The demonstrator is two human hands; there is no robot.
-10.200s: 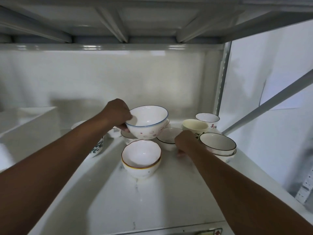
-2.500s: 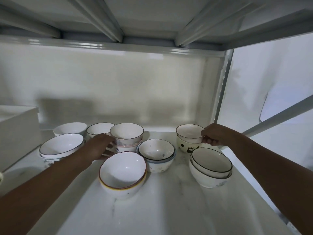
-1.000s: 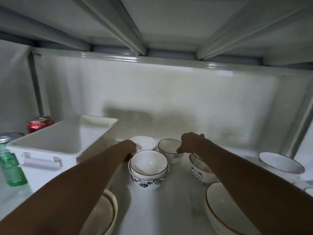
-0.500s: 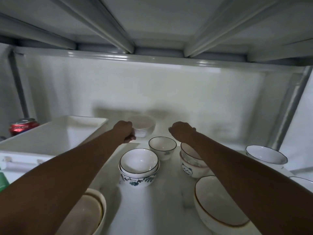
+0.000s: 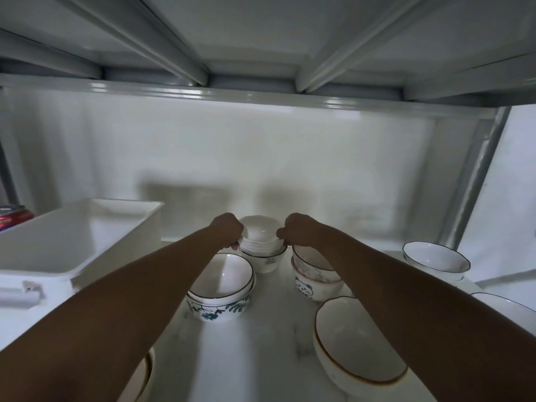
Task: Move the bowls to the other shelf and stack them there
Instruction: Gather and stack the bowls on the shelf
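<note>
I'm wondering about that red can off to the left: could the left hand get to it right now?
Probably not straight away. The left hand is gripping the white bowl at the back, and the white bin stands between it and the can.

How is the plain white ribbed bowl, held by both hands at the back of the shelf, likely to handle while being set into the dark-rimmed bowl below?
The plain white ribbed bowl looks glazed, so probably slippery and chip-prone against the dark-rimmed bowl. It seems small, likely light. The left hand and right hand flank it, so tipping seems unlikely.
</note>
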